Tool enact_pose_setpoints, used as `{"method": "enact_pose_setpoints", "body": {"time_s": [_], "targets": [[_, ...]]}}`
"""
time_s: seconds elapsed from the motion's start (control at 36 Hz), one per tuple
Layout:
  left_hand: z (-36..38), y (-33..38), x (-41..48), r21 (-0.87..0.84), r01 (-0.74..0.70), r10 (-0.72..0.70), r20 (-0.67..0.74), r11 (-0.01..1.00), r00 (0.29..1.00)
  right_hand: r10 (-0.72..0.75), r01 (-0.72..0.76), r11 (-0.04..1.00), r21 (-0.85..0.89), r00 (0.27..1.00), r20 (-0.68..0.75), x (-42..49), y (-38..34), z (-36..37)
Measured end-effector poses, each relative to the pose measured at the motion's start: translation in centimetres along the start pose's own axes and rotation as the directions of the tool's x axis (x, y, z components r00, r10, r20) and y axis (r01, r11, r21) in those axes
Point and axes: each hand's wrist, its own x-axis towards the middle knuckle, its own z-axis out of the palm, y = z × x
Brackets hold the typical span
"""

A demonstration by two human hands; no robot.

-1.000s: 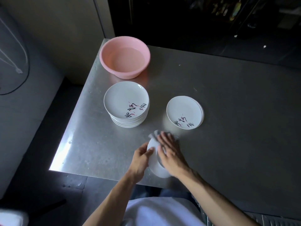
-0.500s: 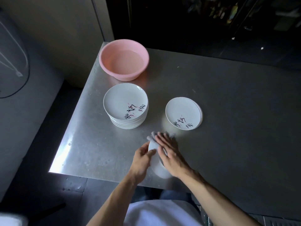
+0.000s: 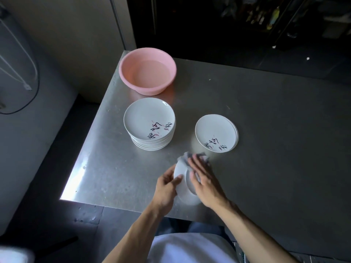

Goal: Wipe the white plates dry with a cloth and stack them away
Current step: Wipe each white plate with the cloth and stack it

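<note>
My left hand (image 3: 165, 188) grips the rim of a white plate (image 3: 185, 194), held tilted on edge above the table's near side. My right hand (image 3: 205, 182) lies flat against the plate's face and presses a grey cloth (image 3: 187, 156) onto it; the cloth's bunched end sticks out past my fingertips. A tall stack of white plates (image 3: 150, 124) with black and pink brush marks stands to the left. A low pile of the same plates (image 3: 216, 135) sits to the right of it.
A pink plastic basin (image 3: 147, 71) holding water stands at the table's far left corner. The steel table (image 3: 275, 130) ends at a near edge just below my hands and a left edge beside the tall stack. A dark floor lies beyond.
My right hand has slid the cloth a little over the plate's face. My left hand keeps its grip on the rim. Both piles stay where they were.
</note>
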Motion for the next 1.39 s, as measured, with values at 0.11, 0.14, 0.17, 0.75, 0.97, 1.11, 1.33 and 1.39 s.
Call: {"method": "enact_pose_setpoints", "body": {"time_s": [0.11, 0.14, 0.17, 0.75, 0.97, 1.11, 1.33, 1.39], "targets": [[0.3, -0.2, 0.5, -0.075, 0.026, -0.035, -0.123, 0.997, 0.992, 0.462, -0.466, 0.855, 0.23, 0.884, 0.071, 1.8, 0.3, -0.7], [0.4, 0.0, 0.7, -0.062, 0.031, -0.038, -0.128, 0.998, 0.991, 0.456, -0.463, 0.853, 0.239, 0.885, 0.088, 1.9, 0.2, -0.8], [0.3, 0.2, 0.9, -0.038, 0.039, -0.043, -0.124, 0.999, 0.991, 0.422, -0.432, 0.871, 0.235, 0.902, 0.095, 2.0, -0.2, -0.8], [-0.6, 0.5, 0.5, 0.02, 0.032, -0.031, -0.01, 0.999, 0.999, -0.24, 0.247, 0.968, -0.038, 0.961, 0.136, 0.7, -0.9, 0.5], [0.2, 1.8, 1.5, -0.073, 0.082, -0.088, -0.084, 0.994, 0.993, 0.465, -0.453, 0.839, 0.301, 0.885, 0.035, 2.4, -0.8, -0.4], [0.1, 1.7, 1.1, 0.153, 0.047, -0.041, -0.046, 0.987, 0.998, -0.014, -0.011, 0.981, 0.194, 0.992, 0.127, 1.3, -1.8, 0.3], [-0.7, 1.5, 0.7, 0.131, 0.105, -0.1, -0.044, 0.986, 0.994, 0.379, -0.391, 0.918, 0.072, 0.915, 0.14, 3.2, 0.3, 0.5], [-0.4, 1.7, 0.7, 0.138, 0.11, -0.107, -0.033, 0.984, 0.994, 0.244, -0.249, 0.967, 0.045, 0.964, 0.105, 2.5, -0.3, 0.5]]}}
